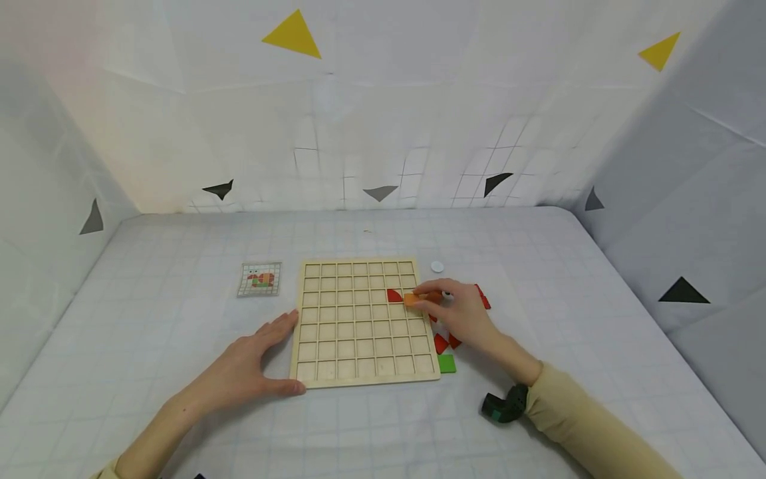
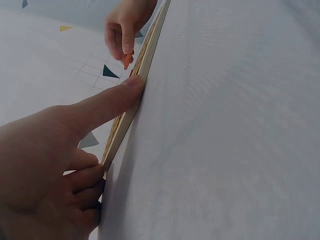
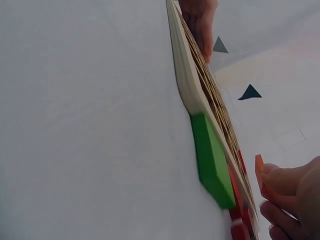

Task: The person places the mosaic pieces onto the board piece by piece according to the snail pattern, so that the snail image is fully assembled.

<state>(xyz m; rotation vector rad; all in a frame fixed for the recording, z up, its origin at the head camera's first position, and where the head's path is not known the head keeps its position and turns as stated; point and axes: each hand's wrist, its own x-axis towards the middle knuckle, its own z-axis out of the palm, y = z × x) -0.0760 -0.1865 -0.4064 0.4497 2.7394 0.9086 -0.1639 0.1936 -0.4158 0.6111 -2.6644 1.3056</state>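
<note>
A wooden grid board lies flat on the table between the hands. My left hand rests against its left side, thumb at the near corner and fingers along the edge. In my right hand an orange square tile is pinched between thumb and fingers, over the right part of the grid. The right wrist view shows this orange tile held above the board's surface. Just left of it, a red quarter-round tile sits in a cell. Other pieces beneath the right hand are partly hidden.
Beside the board's right edge lie a green tile and several red pieces. A white disc is at the upper right. A picture card with a coloured pattern lies left of the board. White sheets with triangles surround the table.
</note>
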